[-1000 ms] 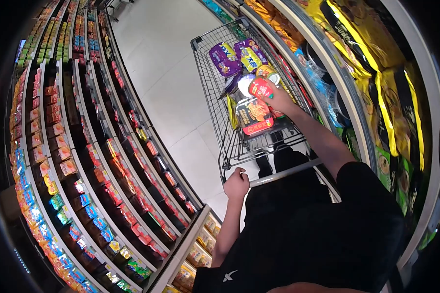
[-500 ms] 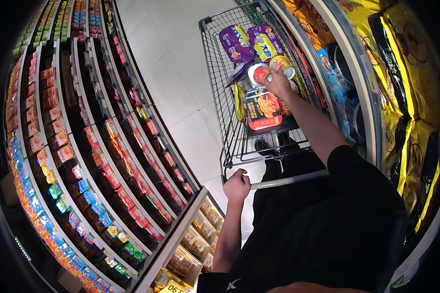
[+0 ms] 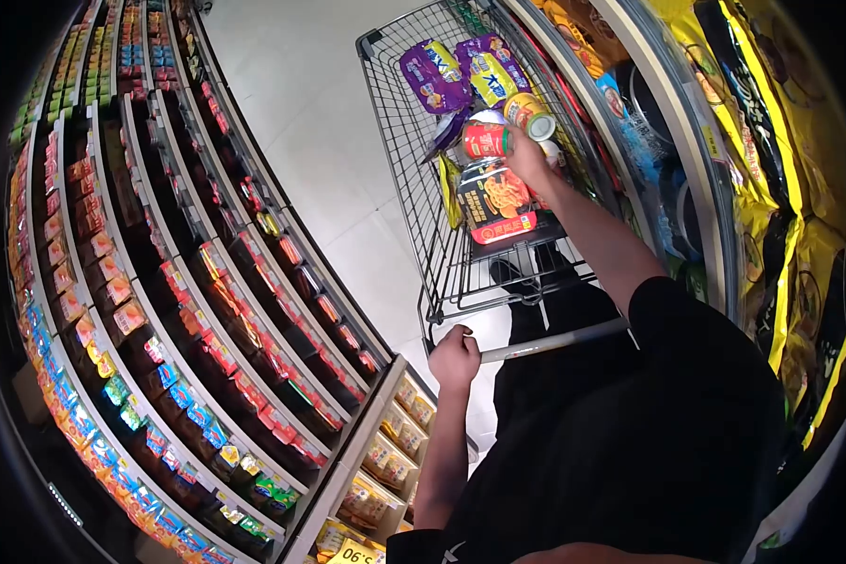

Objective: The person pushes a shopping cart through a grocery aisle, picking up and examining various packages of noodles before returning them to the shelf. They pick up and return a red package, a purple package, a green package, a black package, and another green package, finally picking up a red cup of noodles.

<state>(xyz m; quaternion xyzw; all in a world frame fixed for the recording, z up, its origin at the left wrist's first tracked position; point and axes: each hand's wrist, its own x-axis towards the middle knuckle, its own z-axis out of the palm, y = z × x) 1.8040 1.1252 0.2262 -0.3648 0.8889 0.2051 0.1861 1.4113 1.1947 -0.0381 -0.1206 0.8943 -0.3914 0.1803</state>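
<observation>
Standing behind a cart [image 3: 414,188] in a shop aisle, both arms bare below short black sleeves.

Right arm stretching forward and down into the basket, elbow nearly straight, forearm running up from the shoulder at lower right. Right hand [image 3: 528,162] curling around a red can [image 3: 486,141], fingers clamped on its near end, the can lying sideways and sticking out to the left of the fingertips. Hovering just above a dark box [image 3: 494,202] with a red band, which is lying directly below the fingers. Just beyond the knuckles, a second can [image 3: 528,115] lying tilted, green and orange, close to the held one; touching or not, impossible to say. Farther past the fingers, at the far end of the basket, two purple bags [image 3: 430,75] lying side by side.

Left arm hanging bent, forearm rising from below. Left hand [image 3: 454,359] wrapping the left end of the handle bar [image 3: 555,340], fingers closed around it, knuckles facing up.

Left of that hand, shelves [image 3: 160,310] packed with small bright packets, curving away.
</observation>
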